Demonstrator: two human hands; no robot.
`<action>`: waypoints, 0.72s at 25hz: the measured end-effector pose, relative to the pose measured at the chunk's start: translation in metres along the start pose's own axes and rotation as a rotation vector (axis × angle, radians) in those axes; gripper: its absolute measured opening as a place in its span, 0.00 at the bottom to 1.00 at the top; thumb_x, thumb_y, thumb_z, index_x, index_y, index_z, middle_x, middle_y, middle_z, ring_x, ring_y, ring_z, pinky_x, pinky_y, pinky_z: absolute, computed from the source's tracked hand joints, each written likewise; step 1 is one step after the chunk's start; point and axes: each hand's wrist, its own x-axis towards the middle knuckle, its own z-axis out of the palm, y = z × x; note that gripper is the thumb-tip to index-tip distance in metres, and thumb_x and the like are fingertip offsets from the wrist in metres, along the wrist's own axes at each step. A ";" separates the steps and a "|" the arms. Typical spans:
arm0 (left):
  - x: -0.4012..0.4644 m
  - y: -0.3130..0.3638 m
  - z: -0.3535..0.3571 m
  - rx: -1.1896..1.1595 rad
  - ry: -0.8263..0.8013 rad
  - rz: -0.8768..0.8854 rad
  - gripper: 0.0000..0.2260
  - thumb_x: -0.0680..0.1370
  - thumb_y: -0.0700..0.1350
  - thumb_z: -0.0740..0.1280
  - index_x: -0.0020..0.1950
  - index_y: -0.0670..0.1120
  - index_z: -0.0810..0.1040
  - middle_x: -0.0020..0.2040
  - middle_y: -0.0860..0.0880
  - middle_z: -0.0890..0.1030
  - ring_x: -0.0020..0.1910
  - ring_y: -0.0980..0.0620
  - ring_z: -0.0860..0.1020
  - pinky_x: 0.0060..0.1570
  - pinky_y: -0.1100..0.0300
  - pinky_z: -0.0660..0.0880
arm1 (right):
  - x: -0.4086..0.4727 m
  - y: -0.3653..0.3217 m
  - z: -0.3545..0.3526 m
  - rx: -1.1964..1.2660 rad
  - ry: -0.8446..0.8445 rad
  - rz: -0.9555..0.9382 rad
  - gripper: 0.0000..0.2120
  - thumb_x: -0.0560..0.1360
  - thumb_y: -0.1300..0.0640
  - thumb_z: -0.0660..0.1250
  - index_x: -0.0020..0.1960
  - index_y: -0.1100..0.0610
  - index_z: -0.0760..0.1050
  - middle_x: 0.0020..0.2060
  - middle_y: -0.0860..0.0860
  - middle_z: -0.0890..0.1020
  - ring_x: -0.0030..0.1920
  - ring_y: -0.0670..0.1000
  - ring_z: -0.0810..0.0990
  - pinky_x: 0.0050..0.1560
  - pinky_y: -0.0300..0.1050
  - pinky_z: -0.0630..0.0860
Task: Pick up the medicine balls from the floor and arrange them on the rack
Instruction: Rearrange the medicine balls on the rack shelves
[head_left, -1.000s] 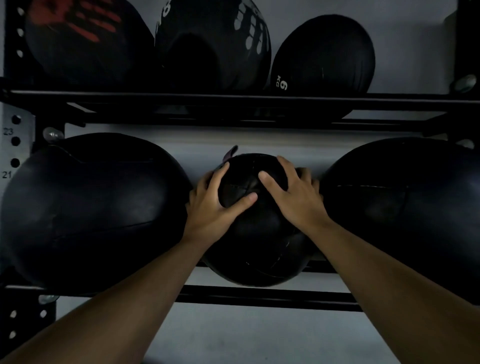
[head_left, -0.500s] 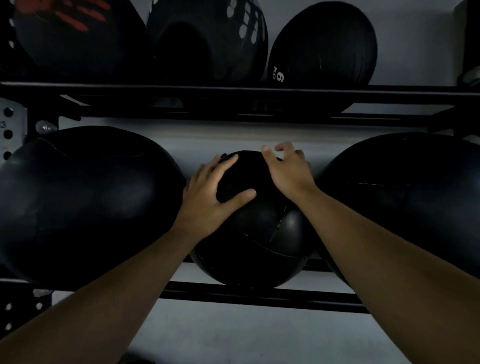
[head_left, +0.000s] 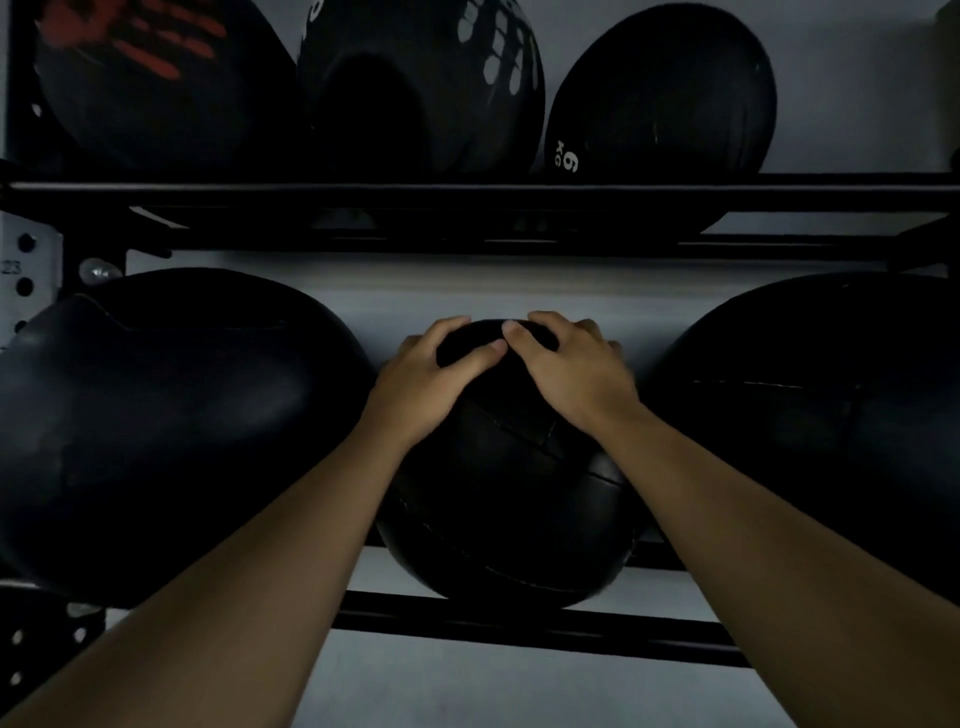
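A small black medicine ball (head_left: 509, 499) rests on the lower rails of the black rack (head_left: 519, 621), between two larger black balls. My left hand (head_left: 426, 384) lies over its upper left side and my right hand (head_left: 571, 369) over its upper right side. Both hands curl over the top of the ball, and the thumb tips nearly touch at the middle. A big black ball (head_left: 171, 431) sits at the left and another (head_left: 826, 415) at the right, each close against the small one.
The upper shelf rail (head_left: 467, 195) carries three black balls: one with a red handprint (head_left: 145, 78), one with a white handprint (head_left: 426, 78), one marked 6 KG (head_left: 665, 93). A perforated grey upright (head_left: 21, 280) stands at the left. A pale wall lies behind.
Both hands slid up and toward each other over the top of the small ball. The ball has rolled slightly on the rails and its seams have shifted.
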 end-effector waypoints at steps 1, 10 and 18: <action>-0.003 -0.003 0.002 0.006 0.023 0.005 0.35 0.66 0.77 0.64 0.72 0.70 0.73 0.72 0.54 0.76 0.71 0.48 0.76 0.71 0.47 0.73 | -0.004 0.003 0.004 0.007 0.023 0.001 0.35 0.75 0.25 0.50 0.78 0.37 0.67 0.75 0.55 0.71 0.76 0.65 0.66 0.74 0.67 0.64; -0.011 -0.003 0.000 0.058 0.027 0.002 0.34 0.69 0.78 0.62 0.73 0.70 0.71 0.73 0.53 0.74 0.74 0.46 0.73 0.73 0.43 0.72 | -0.019 0.014 -0.001 0.109 0.033 -0.104 0.28 0.80 0.30 0.57 0.77 0.38 0.70 0.76 0.53 0.71 0.77 0.62 0.66 0.76 0.65 0.64; -0.017 0.009 -0.077 0.705 -0.074 0.106 0.26 0.84 0.66 0.51 0.81 0.60 0.67 0.81 0.49 0.70 0.81 0.42 0.65 0.79 0.40 0.51 | -0.032 -0.026 -0.008 -0.144 0.018 -0.114 0.27 0.83 0.36 0.52 0.77 0.45 0.69 0.75 0.58 0.72 0.74 0.67 0.70 0.74 0.66 0.67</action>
